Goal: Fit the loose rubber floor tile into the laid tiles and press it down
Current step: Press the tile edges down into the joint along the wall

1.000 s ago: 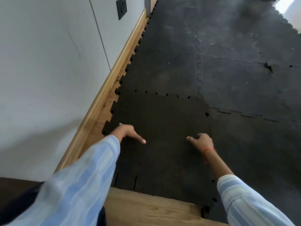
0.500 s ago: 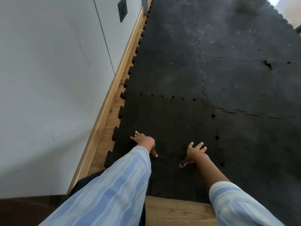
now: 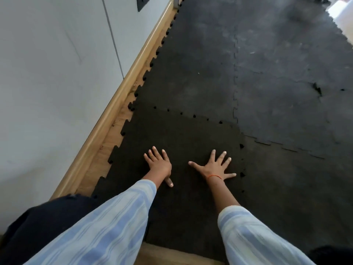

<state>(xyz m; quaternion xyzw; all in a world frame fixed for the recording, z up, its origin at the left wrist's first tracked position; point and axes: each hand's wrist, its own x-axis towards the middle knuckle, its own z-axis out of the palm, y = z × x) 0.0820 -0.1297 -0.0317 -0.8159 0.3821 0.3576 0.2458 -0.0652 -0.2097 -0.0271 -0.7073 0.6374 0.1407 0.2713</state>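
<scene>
While both palms lie flat on it, the loose tile (image 3: 183,142) sits at the near left corner of the laid tiles (image 3: 267,73), darker than the grey ones around it. The left hand (image 3: 159,164) rests on the tile's near left part, fingers (image 3: 155,152) spread and pointing away, thumb stretched back toward the sleeve; it grips nothing. The right hand (image 3: 214,168) lies just beside it on the tile's right part, fingers (image 3: 221,156) splayed wide, thumb reaching left, little finger pointing at the right seam; it too grips nothing. An orange thread (image 3: 214,176) circles the right wrist. Both arms wear pale blue striped sleeves (image 3: 107,226).

Along the far seam small dark gaps show between the tabs where the tile meets the next one, and a few more gaps show down the right seam. The tile's left edge has free tabs lying on a strip of wood floor (image 3: 107,150), which runs beside a wooden skirting (image 3: 122,92) under a white wall (image 3: 47,73). Bare wood also shows at the near edge. Farther right, a small tear (image 3: 317,89) marks one grey tile.
</scene>
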